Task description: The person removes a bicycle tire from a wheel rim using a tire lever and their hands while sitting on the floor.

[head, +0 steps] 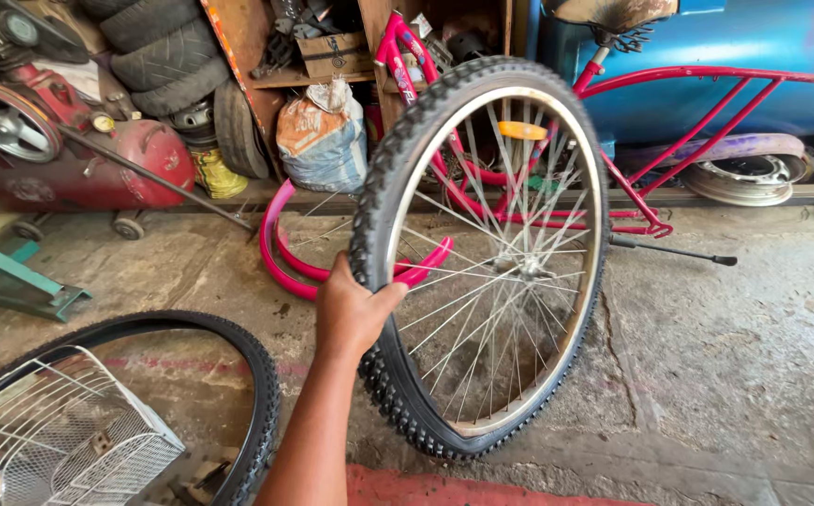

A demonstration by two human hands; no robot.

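My left hand (351,314) grips the left side of a bicycle wheel (482,253), thumb hooked over the knobby black tyre. The wheel stands upright on the concrete floor, leaning slightly. It has a silver rim, thin spokes and an orange reflector (522,130) near the top. Behind it a pink bicycle frame (697,112) with a worn saddle stands without this wheel. Curved pink mudguards (285,253) lie on the floor just behind my hand. My right hand is out of sight.
A loose black tyre (257,375) and a white wire basket (60,436) lie at lower left. A red air compressor (79,159), stacked tyres (159,47), a sack (323,141) and wooden shelves line the back. A blue vehicle (763,47) and a bare car rim (744,178) stand at right.
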